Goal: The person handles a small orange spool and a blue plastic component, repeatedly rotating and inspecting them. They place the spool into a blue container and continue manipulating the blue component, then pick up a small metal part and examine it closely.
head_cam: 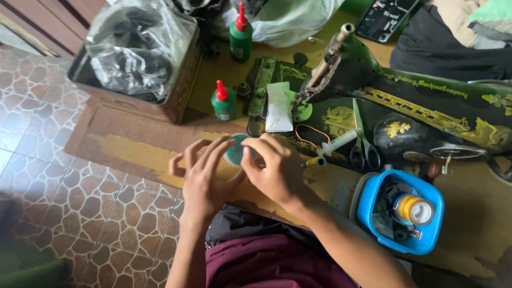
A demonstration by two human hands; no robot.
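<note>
My left hand (204, 175) and my right hand (273, 166) meet at the front edge of a worn wooden table (133, 146). Between their fingertips sits a small round teal disc (235, 150), partly hidden by the fingers. Both hands pinch or press it; the left fingers are spread, the right thumb and forefinger curl around its rim. Just behind stands a black sewing machine (426, 106) with gold ornament, lying across the table.
Two green bottles with red caps (223, 100) (241, 33) stand behind the hands. A box with a plastic bag (140, 56) is at the left. A syringe (337, 143), scissors (362, 144) and a blue tub holding yellow thread (401, 210) lie at the right. Tiled floor lies below.
</note>
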